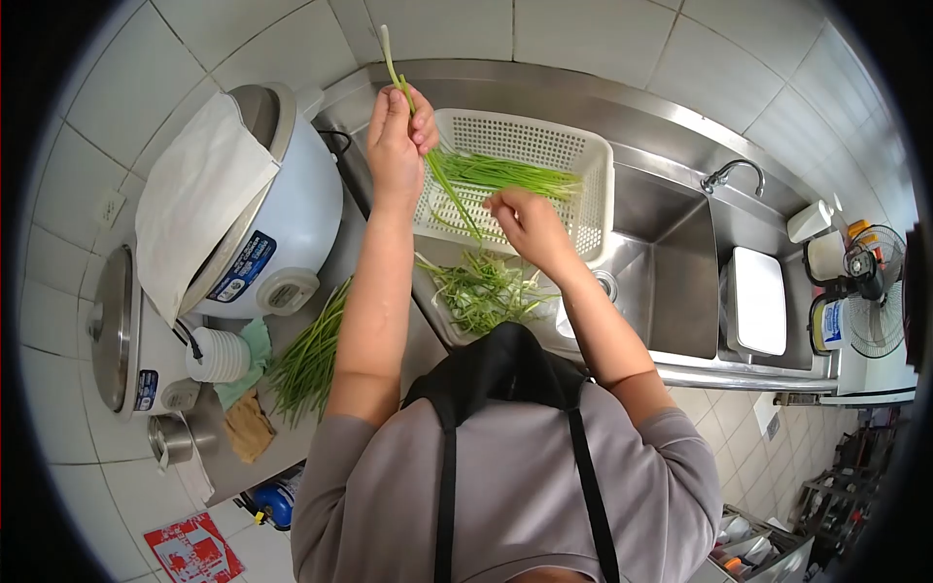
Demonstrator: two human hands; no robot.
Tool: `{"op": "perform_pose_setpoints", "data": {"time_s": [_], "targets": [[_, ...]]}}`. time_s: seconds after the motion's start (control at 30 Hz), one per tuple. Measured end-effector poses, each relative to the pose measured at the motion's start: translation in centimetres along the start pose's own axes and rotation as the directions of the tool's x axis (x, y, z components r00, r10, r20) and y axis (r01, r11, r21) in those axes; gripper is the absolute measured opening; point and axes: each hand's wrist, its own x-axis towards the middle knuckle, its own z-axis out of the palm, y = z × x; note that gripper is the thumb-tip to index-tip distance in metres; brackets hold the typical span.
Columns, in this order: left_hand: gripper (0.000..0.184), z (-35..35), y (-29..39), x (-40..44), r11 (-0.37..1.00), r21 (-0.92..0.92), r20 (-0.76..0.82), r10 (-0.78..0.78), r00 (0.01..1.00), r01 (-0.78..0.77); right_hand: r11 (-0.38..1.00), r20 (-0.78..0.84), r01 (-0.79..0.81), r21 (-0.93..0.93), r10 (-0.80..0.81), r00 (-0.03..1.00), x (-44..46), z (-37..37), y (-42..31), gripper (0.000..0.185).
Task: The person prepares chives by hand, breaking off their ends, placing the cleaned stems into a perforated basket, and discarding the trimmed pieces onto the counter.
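Observation:
My left hand (pixel 397 136) is raised at the left end of a white perforated basket (pixel 595 180), its fingers closed round a few green onions (pixel 442 180). Their white root ends stick up above the fist, and the green leaves hang down toward the basket's near rim. Over that rim is my right hand (pixel 525 219), fingers bent together near the hanging leaves; whether it pinches anything is too small to tell. A bundle of green onions (pixel 505 175) lies inside the basket. Below the basket, a loose heap of trimmings (pixel 486 294) rests on the steel surface.
More green onions (pixel 311 355) lie on the counter at left, beside a large rice cooker (pixel 316 204), a second cooker (pixel 160 350), stacked white cups (pixel 219 356) and a brown cloth (pixel 250 428). Right of the basket are a steel sink (pixel 671 282), a faucet (pixel 734 173) and a white lidded container (pixel 758 301).

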Motion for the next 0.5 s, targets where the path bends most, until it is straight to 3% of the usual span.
{"op": "perform_pose_setpoints", "data": {"time_s": [0.1, 0.2, 0.23, 0.3, 0.4, 0.5], "targets": [[0.021, 0.9, -0.4, -0.3, 0.999, 0.0, -0.011, 0.032, 0.999, -0.032, 0.994, -0.001, 0.104, 0.014, -0.104, 0.995, 1.3, 0.3, -2.3, 0.015], [0.02, 1.3, 0.2, -0.4, 0.995, -0.035, -0.04, 0.095, 0.995, -0.096, 0.996, -0.037, 0.017, 0.09, -0.014, 0.999, 1.4, 1.0, -1.9, 0.014], [0.019, 1.1, 0.4, -0.4, 0.992, -0.069, -0.049, 0.104, 0.993, -0.107, 0.955, -0.036, -0.055, 0.293, 0.068, 0.997, 1.5, 1.1, -1.7, 0.014], [0.018, 0.6, 0.9, -0.4, 0.983, -0.136, -0.069, 0.116, 0.991, -0.125, 0.736, 0.021, -0.187, 0.65, 0.228, 0.973, 1.3, 1.0, -0.7, 0.013], [0.017, -0.7, 1.9, -0.2, 0.967, -0.208, -0.069, 0.137, 0.988, -0.148, 0.55, -0.043, -0.096, 0.83, 0.234, 0.971, 1.6, 0.3, 2.8, 0.012], [0.016, -0.8, 2.2, -0.1, 0.961, -0.247, -0.027, 0.124, 0.992, -0.127, 0.391, 0.164, -0.251, 0.885, 0.243, 0.956, 1.4, 0.2, 3.1, 0.01]]}}
